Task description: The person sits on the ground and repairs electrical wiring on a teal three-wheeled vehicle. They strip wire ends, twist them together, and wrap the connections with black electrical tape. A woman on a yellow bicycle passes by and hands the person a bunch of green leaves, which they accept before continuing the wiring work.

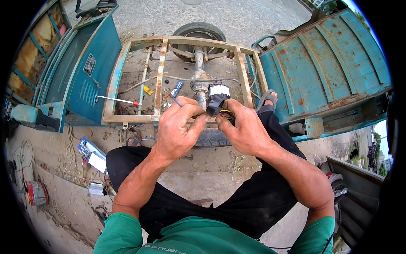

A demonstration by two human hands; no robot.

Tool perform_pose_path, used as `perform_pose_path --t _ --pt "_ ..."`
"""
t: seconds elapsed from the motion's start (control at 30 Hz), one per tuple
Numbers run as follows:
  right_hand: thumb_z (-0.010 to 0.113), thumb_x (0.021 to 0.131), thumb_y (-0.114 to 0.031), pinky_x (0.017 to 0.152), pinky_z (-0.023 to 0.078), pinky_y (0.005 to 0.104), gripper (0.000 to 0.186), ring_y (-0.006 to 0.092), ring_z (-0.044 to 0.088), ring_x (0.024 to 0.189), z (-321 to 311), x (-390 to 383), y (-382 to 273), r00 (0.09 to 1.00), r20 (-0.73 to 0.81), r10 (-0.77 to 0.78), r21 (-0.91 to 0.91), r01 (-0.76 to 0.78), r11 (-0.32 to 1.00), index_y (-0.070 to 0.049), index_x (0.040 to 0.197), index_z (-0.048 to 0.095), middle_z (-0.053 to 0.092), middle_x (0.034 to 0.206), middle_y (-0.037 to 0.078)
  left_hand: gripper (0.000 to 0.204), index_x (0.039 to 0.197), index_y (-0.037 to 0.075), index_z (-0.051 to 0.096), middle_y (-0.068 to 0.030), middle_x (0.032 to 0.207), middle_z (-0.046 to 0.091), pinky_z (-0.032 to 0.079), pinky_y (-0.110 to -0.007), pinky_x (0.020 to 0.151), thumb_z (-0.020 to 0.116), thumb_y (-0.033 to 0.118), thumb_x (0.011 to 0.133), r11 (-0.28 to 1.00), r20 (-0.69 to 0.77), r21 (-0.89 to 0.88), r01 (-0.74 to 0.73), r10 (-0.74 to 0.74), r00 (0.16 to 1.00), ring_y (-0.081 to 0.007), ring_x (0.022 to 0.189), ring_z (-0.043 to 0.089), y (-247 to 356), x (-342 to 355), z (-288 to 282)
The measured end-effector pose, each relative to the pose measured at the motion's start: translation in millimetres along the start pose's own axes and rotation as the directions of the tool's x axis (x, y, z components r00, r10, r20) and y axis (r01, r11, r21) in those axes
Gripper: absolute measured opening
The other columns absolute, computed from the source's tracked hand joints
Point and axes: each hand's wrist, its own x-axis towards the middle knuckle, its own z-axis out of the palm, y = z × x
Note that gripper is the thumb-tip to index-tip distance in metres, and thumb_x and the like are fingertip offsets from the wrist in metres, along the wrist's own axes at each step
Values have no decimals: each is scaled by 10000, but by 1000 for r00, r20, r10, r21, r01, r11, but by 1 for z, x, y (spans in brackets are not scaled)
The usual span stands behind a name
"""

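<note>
My left hand [177,131] is closed in a pinch beside a black plastic part [216,104]; a thin blue item [174,98] sticks up from behind its fingers, and what the fingertips grip is too small to make out. My right hand [243,129] has its fingers closed round a bundle of coloured wires [225,113] at the black part. Just beyond both hands is a silver ribbed housing [218,90] over a metal axle [198,59]. A blue tool package [176,89] and a small yellow item [148,90] lie past my left hand.
A rusty rectangular frame [124,55] surrounds the axle, with tyres [198,29] at both ends. Teal metal body parts [321,63] flank it. A red-handled screwdriver [136,103] lies across the frame's left. Cables, a red container [37,192] and scattered packages [96,162] are at lower left.
</note>
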Motion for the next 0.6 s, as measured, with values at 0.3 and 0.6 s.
perform_pose_path --t 0.3,0.6 --pt "658 920 -176 757 520 496 302 443 689 855 0 -2 1 997 39 62 -19 -61 998 78 1067 585 677 850 293 193 803 8 616 -79 832 665 527 -340 720 803 32 764 966 86 -41 254 -250 964 -184 759 649 2 4 -8" --pt "643 930 -151 795 541 459 271 401 711 892 4 -4 -2 996 81 46 28 -48 998 46 1115 628 710 919 259 178 959 -9 637 -84 944 704 567 -285 767 775 42 859 818 133 -334 468 -450 883 -132 850 681 1 -3 12"
